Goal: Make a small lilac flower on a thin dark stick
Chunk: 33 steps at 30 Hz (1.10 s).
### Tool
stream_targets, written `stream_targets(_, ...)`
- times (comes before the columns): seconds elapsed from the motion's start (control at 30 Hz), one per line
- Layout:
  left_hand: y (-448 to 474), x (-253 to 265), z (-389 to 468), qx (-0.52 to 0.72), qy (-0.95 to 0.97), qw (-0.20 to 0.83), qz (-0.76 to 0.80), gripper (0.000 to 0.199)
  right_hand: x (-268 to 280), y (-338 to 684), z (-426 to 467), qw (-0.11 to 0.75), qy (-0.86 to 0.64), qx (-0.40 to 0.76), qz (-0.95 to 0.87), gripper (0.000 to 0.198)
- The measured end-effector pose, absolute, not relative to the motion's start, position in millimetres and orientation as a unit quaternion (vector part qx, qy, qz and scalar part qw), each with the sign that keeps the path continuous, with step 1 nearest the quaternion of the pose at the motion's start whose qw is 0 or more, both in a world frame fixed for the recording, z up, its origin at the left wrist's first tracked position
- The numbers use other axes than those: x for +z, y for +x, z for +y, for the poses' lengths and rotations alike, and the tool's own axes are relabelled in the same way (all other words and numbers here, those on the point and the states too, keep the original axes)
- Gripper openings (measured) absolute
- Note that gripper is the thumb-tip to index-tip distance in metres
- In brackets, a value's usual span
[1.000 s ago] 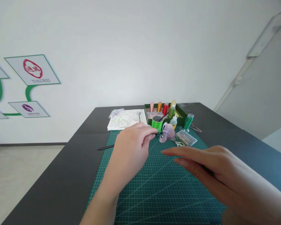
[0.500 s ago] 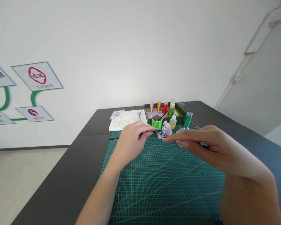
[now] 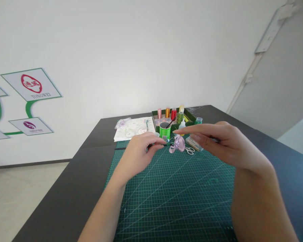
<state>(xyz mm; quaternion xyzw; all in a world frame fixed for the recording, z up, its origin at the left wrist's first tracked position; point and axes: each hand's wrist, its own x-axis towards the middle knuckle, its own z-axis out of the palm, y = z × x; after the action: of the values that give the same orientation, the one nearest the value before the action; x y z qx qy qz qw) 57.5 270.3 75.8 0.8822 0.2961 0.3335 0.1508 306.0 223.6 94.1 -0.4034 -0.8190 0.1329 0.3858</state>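
Observation:
My left hand [image 3: 142, 148] is closed, thumb and fingertips pinching a thin black stick [image 3: 120, 148] that runs out on both sides of it. At the stick's right end sits a pale purple flower [image 3: 178, 144] with shiny, rounded petals. My right hand [image 3: 221, 144] hovers just to the right of the flower, palm down. Its index finger stretches over the flower's top, and the thumb lies apart below it. I see nothing held there, though a fine thread would be too small to make out. White-handled scissors [image 3: 190, 151] lie on the green cutting mat [image 3: 174, 191] behind the flower.
Behind the hands stand a green can [image 3: 165, 131] with a dark stick in it, a glue bottle [image 3: 182, 124] and a dark green box [image 3: 192, 116] with coloured spools. White paper sheets [image 3: 123, 132] lie back left. A clear pack [image 3: 194, 144] rests beside the scissors.
My right hand has risen, its index fingertip now above the flower rather than below it. The scissors have come into sight. The whole view has shifted slightly.

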Motion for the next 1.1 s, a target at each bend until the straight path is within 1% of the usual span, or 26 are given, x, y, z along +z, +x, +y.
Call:
stream_targets(0.2,58.5,76.1,268.0,0.328,0.887,0.175,0.275,0.018,90.4,310.7,236.4,0.415,-0.43,0.119,-0.793,0.04)
stream_targets(0.33,59.6,74.2,268.5,0.338,0.887,0.183,0.257,0.016,81.3,313.2,252.3,0.445,-0.389,0.126,-0.797,0.035)
stream_targets(0.5,58.8,72.7,269.1,0.345,0.885,0.187,0.251,0.016,67.9,308.3,273.1,0.44,-0.366,0.177,-0.801,0.033)
stream_targets(0.73,56.1,73.1,271.5,0.38,0.874,0.18,0.243,0.012,54.2,296.6,291.8,0.431,-0.358,0.192,-0.806,0.032)
stream_targets(1.0,52.6,72.9,276.5,0.462,0.828,0.155,0.278,0.007,46.5,287.1,300.2,0.365,-0.338,0.257,-0.829,0.031)
stream_targets(1.1,50.1,70.4,280.6,0.496,0.802,0.154,0.294,0.008,45.2,286.7,299.1,0.323,-0.33,0.305,-0.833,0.037)
